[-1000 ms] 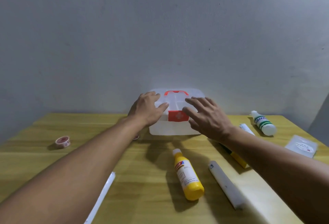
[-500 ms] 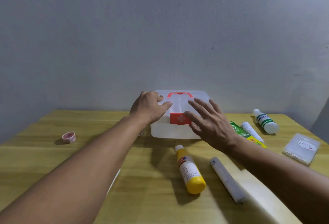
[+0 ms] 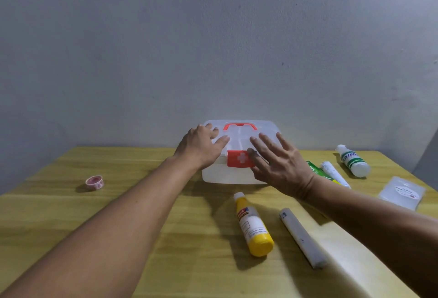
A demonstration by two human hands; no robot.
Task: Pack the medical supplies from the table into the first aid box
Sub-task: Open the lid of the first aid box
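A translucent white first aid box point(image 3: 221, 175) with a red handle and a red cross latch point(image 3: 239, 159) stands shut at the table's far middle. My left hand point(image 3: 201, 147) rests on the lid's left side, fingers spread. My right hand point(image 3: 280, 167) hovers at the box's right front, fingers apart, thumb by the latch. On the table lie a yellow bottle point(image 3: 253, 225), a grey-white roll point(image 3: 302, 238), a white bottle with green label point(image 3: 353, 161), a white tube point(image 3: 334, 173) on a green packet point(image 3: 314, 169), a clear flat pack point(image 3: 401, 192) and a pink tape roll point(image 3: 94, 182).
The wooden table point(image 3: 118, 203) ends at a grey wall close behind the box. A pale cream strip point(image 3: 350, 262) runs along the table's right front. The table's right edge slants away past the clear pack.
My right hand has lifted and drawn slightly right of the latch, uncovering the green packet and tube. The left hand stays on the lid. The view shifted a little.
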